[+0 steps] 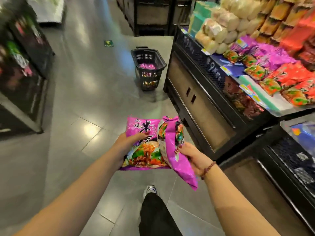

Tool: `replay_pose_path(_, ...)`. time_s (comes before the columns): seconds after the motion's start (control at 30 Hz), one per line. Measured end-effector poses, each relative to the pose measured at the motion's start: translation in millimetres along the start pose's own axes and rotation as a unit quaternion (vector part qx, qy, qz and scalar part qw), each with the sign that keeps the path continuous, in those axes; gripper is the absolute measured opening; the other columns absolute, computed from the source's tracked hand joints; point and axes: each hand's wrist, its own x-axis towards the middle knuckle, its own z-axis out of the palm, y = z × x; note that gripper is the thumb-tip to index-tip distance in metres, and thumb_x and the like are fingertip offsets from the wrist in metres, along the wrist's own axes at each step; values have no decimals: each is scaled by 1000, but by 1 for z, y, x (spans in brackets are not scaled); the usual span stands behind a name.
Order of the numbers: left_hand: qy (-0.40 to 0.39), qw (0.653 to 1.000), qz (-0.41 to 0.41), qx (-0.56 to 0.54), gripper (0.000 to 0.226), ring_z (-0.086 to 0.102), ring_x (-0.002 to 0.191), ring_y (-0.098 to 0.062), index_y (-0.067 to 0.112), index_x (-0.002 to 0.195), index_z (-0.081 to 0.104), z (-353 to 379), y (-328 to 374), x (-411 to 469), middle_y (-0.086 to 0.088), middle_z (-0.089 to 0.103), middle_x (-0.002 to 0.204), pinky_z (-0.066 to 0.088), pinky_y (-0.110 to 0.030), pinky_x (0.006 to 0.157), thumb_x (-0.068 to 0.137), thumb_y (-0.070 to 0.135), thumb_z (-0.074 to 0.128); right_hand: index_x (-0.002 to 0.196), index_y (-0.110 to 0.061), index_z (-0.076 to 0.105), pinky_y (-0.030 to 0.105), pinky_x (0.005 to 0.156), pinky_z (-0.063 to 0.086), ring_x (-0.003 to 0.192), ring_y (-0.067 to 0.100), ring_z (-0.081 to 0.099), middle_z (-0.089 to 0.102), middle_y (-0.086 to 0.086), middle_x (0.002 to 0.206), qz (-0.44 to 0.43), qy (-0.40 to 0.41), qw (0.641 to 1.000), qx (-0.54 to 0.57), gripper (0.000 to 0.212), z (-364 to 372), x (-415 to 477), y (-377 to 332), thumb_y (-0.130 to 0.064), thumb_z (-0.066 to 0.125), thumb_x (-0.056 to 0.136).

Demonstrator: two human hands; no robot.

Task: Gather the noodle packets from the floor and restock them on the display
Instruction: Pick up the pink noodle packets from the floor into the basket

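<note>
Grey shiny floor tiles [76,92] run down a shop aisle. Two purple noodle packets are held up in front of the person, above the floor. The left hand [127,142] grips the flat packet [144,150] by its left edge, with the thumb on top. The right hand [194,157] grips the tilted packet [172,145] from the right side, with fingers curled round it. The two packets touch in the middle, between the hands. A bead bracelet [208,169] is on the right wrist. Farther off, a black basket [148,77] stands on the floor with purple packs [147,66] inside. The display [204,92] is on the right, and its shelf holds purple packets [271,55] and red packets [293,75].
</note>
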Motion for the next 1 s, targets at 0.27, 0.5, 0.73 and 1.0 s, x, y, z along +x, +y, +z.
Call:
replay_pose_path(0.27, 88, 995, 32, -40, 19, 73, 69, -29, 8, 104, 64, -26, 88, 129, -15, 75, 84, 60, -36, 59, 86, 13, 68, 110, -7, 60, 33, 68, 59, 78, 23, 70, 72, 11, 94, 18, 83, 996, 7, 77, -34, 145, -84, -30, 93, 45)
replay_pose_path(0.5, 101, 993, 38, -46, 52, 72, 84, -37, 9, 113, 61, -68, 144, 211, -18, 74, 97, 56, -47, 81, 67, 24, 82, 113, -11, 60, 34, 69, 59, 77, 23, 70, 74, 8, 91, 14, 141, 990, -12, 46, -27, 260, -141, -20, 75, 70)
replay_pose_path(0.73, 88, 995, 24, -48, 39, 73, 85, -35, 13, 116, 59, -123, 211, 333, -14, 75, 97, 56, -47, 81, 81, 23, 74, 118, -8, 57, 32, 61, 57, 71, 22, 71, 72, 12, 92, 16, 199, 980, -9, 39, -25, 396, -184, -15, 71, 82)
replay_pose_path(1.0, 77, 997, 2, -31, 30, 74, 78, -30, 15, 111, 58, -169, 301, 462, -10, 76, 91, 58, -35, 63, 85, 20, 71, 124, -8, 51, 34, 63, 58, 74, 24, 71, 68, 18, 108, 45, 246, 968, 32, 51, -18, 521, -231, -17, 74, 79)
